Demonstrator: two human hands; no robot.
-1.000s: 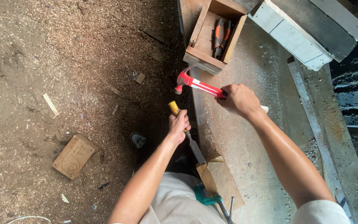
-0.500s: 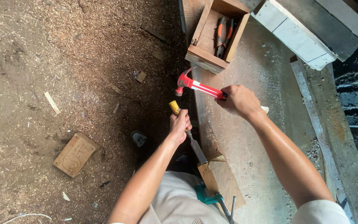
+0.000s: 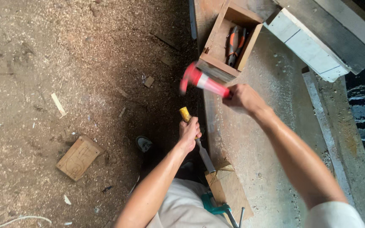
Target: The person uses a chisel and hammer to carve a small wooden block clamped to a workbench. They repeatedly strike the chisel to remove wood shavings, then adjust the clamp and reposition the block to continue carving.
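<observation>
gripping a yellow-handled chisel (image 3: 197,141) in the left hand (image 3: 189,134), blade slanting down-right into a wood block (image 3: 229,190); right hand (image 3: 243,99) clutching a red hammer (image 3: 201,80)

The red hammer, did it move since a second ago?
Yes. The red hammer in the right hand has swung up, closer to the wooden box on the workbench and farther from the yellow chisel handle held by the left hand.

No packages, labels, signs or screens in view, only workshop tools, wood and sawdust.
</observation>
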